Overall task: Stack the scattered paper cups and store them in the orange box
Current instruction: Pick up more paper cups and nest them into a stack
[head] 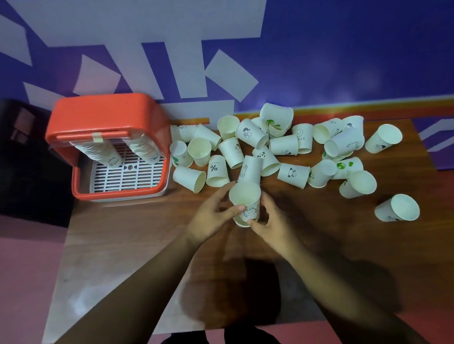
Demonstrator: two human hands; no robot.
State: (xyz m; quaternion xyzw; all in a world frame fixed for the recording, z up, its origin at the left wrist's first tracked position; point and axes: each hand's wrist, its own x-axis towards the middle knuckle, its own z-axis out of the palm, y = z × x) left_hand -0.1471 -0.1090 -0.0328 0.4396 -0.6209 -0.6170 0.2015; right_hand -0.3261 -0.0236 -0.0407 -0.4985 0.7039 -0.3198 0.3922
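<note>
I am holding an upright stack (246, 205) between my left hand (212, 218) and right hand (271, 227), fingers closed round it; loose cups (292, 173) are lying just beyond, the box (64, 124) lying nearer my left.

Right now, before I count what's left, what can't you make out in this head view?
- How many cups are nested in the held stack: the left hand and right hand cover its lower part.
- How many cups are in the two stacks inside the orange box: its handle and rim hide the upper ends.
- Small prints on the far scattered cups: too small.
</note>
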